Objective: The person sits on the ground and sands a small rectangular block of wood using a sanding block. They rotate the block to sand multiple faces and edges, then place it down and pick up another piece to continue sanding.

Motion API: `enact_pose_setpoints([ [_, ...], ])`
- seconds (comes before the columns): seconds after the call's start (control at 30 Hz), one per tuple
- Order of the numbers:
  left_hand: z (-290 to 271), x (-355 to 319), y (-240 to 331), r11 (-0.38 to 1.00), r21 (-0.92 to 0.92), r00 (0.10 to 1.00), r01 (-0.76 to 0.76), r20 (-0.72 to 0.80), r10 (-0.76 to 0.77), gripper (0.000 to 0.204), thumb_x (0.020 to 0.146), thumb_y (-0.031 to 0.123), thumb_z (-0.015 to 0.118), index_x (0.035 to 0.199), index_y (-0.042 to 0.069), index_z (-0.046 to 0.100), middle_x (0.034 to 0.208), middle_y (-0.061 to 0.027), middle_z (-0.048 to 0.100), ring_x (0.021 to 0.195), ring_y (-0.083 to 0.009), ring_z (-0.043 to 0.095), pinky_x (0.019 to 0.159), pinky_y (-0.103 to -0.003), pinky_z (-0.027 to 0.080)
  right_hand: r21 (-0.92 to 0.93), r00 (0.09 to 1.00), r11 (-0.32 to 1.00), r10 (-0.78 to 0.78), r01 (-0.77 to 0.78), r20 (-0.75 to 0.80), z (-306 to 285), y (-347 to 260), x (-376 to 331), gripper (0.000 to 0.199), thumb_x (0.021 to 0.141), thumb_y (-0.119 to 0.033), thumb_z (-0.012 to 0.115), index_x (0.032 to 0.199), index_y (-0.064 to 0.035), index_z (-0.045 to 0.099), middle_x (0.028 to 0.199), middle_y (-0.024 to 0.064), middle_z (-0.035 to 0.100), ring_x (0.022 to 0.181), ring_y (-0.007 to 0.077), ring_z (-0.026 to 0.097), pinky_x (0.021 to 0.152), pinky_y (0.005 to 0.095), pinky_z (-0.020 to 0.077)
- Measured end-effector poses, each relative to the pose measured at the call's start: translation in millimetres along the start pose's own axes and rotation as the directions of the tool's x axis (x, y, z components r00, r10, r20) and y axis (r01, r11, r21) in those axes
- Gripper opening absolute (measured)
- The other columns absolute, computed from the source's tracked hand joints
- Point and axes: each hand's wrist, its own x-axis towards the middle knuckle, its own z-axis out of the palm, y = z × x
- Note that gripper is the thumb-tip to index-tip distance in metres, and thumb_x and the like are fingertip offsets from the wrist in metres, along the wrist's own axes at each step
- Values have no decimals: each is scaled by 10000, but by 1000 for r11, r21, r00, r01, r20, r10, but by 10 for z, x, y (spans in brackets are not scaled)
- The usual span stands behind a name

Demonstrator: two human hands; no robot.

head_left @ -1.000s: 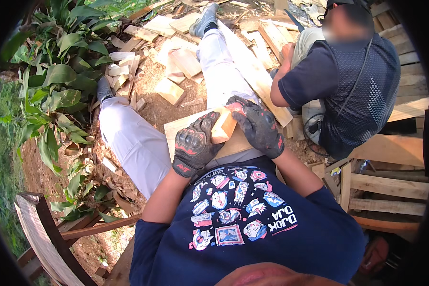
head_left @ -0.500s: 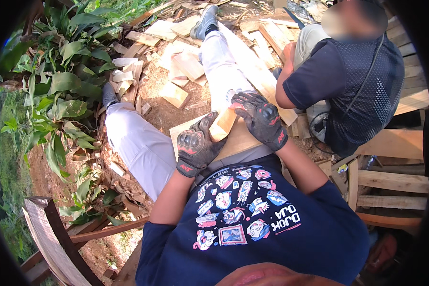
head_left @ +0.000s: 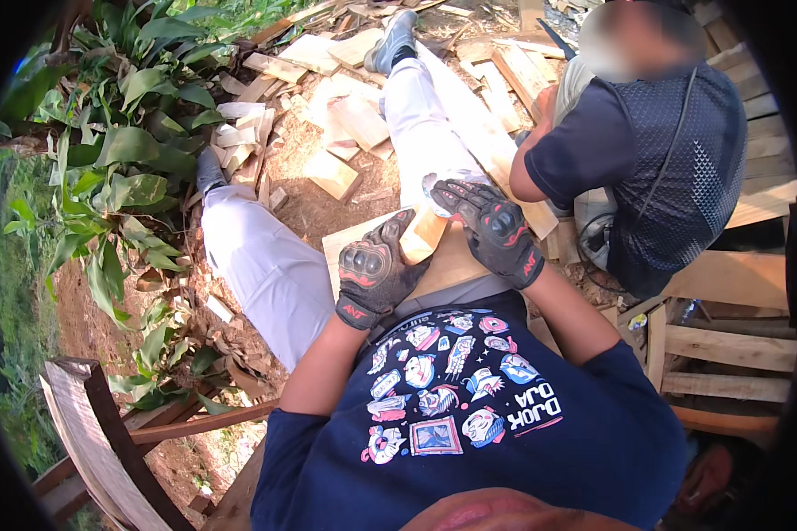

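Note:
A flat wooden board (head_left: 452, 263) lies across my lap. Over it, a small pale wooden block (head_left: 424, 234) tilts up, its near end held in my left hand (head_left: 374, 273), which wears a black glove with the thumb along the block. My right hand (head_left: 494, 227), gloved too, lies over the block's far end with its fingers bent together and pointing left. A small whitish-grey piece (head_left: 430, 186) shows at those fingertips; its kind is too small to tell, and the palm side is hidden.
A co-worker (head_left: 655, 159) in a dark shirt sits close by on the right. Wood offcuts (head_left: 332, 174) and shavings cover the ground ahead. Leafy plants (head_left: 133, 150) grow on the left. A curved wooden post (head_left: 97, 434) stands at the lower left, and slatted wood (head_left: 726, 347) at the right.
The view has shifted slightly, moving the scene a little. My right hand has moved slightly along the block's far end, and the whitish-grey piece shows more clearly. My left hand keeps its hold.

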Motion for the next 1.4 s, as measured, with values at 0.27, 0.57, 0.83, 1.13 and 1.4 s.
enact_pose_setpoints([
  [0.27, 1, 35, 2, 998, 45, 998, -52, -36, 53, 707, 868, 379, 925, 1453, 71, 673, 1236, -147, 781, 1054, -354, 770, 887, -490, 613, -81, 999, 996, -17, 21, 45, 47, 240, 63, 551, 941, -5, 622, 1478, -90, 708, 1433, 131, 745, 1346, 293, 707, 1161, 484, 548],
  [0.57, 37, 33, -7, 991, 51, 988, -121, -86, 125, 740, 848, 394, 888, 1440, 16, 656, 1221, -209, 790, 1020, -363, 786, 857, -470, 617, 97, 998, 995, -26, 20, 58, -25, 184, 207, 624, 871, 72, 551, 1438, -97, 747, 1453, 147, 734, 1403, 296, 672, 1218, 494, 507],
  [0.83, 57, 1, -63, 989, 25, 986, -144, -85, 146, 682, 863, 396, 878, 1402, 33, 670, 1216, -197, 789, 1009, -351, 790, 843, -485, 617, 33, 999, 999, -2, 1, 46, 80, 276, 129, 627, 883, 81, 542, 1437, -127, 747, 1444, 130, 739, 1411, 311, 659, 1247, 485, 481],
  [1.13, 22, -13, -36, 997, -31, 997, -76, -8, 76, 725, 840, 390, 905, 1446, 77, 657, 1310, -153, 765, 1109, -357, 769, 929, -484, 614, 36, 998, 999, -27, 25, 57, -3, 130, 80, 534, 937, 74, 557, 1392, -116, 761, 1418, 136, 751, 1361, 321, 692, 1184, 477, 540],
  [1.4, -6, 18, -60, 997, -71, 999, -37, 17, 38, 706, 846, 402, 909, 1431, 84, 672, 1264, -151, 770, 1077, -344, 767, 931, -482, 610, 3, 998, 999, -35, 34, 54, -17, 209, 69, 551, 905, 100, 587, 1391, -102, 752, 1420, 131, 749, 1350, 326, 698, 1178, 480, 541],
])
